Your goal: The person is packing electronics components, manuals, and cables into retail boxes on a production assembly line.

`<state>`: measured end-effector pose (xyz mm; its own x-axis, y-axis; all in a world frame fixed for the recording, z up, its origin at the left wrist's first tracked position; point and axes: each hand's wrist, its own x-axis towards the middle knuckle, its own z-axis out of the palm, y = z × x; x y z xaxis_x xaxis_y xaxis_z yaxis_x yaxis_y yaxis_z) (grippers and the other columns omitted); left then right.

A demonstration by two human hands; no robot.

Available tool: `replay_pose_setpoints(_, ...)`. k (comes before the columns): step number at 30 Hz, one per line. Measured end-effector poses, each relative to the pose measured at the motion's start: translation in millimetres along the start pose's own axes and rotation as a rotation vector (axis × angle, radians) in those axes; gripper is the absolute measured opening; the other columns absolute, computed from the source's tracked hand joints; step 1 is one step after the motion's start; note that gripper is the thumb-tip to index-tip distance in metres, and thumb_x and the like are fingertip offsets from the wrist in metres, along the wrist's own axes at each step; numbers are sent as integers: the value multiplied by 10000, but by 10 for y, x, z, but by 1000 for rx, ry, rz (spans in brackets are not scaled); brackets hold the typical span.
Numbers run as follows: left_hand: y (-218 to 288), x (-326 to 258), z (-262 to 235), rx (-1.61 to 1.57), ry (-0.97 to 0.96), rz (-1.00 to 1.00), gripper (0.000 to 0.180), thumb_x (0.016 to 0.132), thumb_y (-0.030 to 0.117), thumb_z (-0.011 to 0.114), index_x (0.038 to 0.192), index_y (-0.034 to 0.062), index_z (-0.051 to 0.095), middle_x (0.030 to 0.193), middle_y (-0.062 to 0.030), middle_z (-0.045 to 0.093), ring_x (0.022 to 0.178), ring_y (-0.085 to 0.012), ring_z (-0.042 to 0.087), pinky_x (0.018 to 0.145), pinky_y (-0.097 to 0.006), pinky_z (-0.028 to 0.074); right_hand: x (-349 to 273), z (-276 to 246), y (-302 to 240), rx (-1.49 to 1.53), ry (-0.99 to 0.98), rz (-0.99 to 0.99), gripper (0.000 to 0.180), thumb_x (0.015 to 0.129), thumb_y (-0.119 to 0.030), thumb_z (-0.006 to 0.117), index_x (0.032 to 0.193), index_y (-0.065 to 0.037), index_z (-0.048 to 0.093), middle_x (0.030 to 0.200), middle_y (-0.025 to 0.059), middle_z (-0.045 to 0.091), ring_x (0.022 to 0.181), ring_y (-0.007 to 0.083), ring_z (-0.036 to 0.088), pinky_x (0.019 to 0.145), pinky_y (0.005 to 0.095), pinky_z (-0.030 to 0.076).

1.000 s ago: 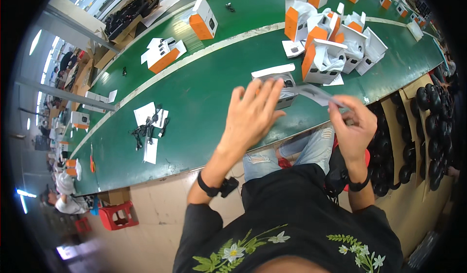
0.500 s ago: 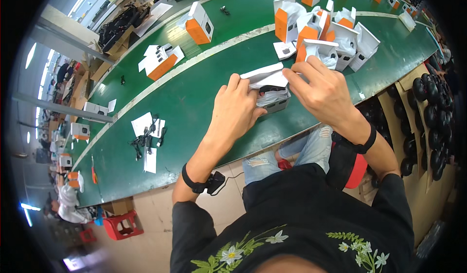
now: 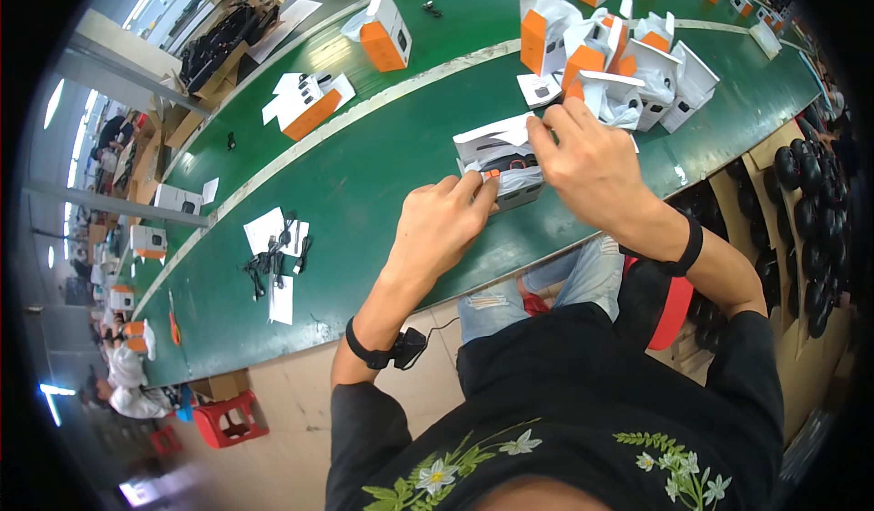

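A small white box [image 3: 521, 199] sits on the green table in front of me, its lid [image 3: 492, 140] raised. Inside, clear plastic wrap surrounds something dark with thin orange-red lines. My left hand [image 3: 444, 227] is closed at the box's left end, fingertips by a small orange patch at the rim. My right hand [image 3: 587, 158] pinches the right corner of the lid between thumb and fingers. Just beyond stands a group of open white and orange boxes [image 3: 544, 45] with plastic bags sticking out. Beside them lies a flat white card or box [image 3: 537, 90].
Black cables [image 3: 270, 261] lie on white papers to the left. Farther off are an open box [image 3: 311, 111] and an upright one [image 3: 387, 38], both white and orange. An orange-handled tool [image 3: 174, 320] rests near the table's left end. Black round parts [image 3: 806, 229] fill a rack at right.
The lid has swung farther up and back, showing more of the contents. My left hand has come off the lid and dropped to the box's left end; my right keeps the corner.
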<state>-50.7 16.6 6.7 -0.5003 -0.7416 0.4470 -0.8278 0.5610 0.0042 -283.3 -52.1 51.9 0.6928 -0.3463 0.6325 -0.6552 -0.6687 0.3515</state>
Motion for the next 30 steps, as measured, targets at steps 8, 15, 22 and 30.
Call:
replay_pose_setpoints(8, 23, 83, 7, 8, -39, 18, 222, 925, 249, 803, 990, 50, 727, 921, -58, 661, 788, -211, 727, 632, -377, 591, -55, 176, -342, 71, -124, -78, 150, 735, -161, 746, 773, -25, 697, 821, 66, 559, 837, 198, 639, 528, 290, 528)
replay_pose_setpoints(15, -97, -59, -35, -116, 73, 101, 213, 844, 233, 911, 876, 99, 749, 825, -23, 683, 652, -241, 687, 575, -391, 530, 184, 165, -335, 189, -383, -118, 190, 741, -187, 819, 763, -2, 783, 857, 169, 674, 705, 271, 757, 575, 356, 588)
replay_pose_setpoints(22, -378, -61, -90, -341, 346, 53, 132, 849, 128, 921, 933, 93, 826, 907, -59, 804, 704, -200, 742, 592, -315, 553, 195, 437, -386, 215, -308, -62, 111, 796, -146, 787, 817, -39, 764, 805, 130, 708, 700, 263, 789, 574, 372, 607)
replay_pose_setpoints(30, -1049, 649, 166, -707, 526, -384, 242, 1081, 149, 697, 990, -19, 844, 835, -58, 805, 626, -54, 600, 588, -236, 458, -40, 603, -548, 75, -258, -30, 114, 807, -107, 731, 865, -18, 772, 898, 107, 667, 712, 211, 739, 520, 349, 574)
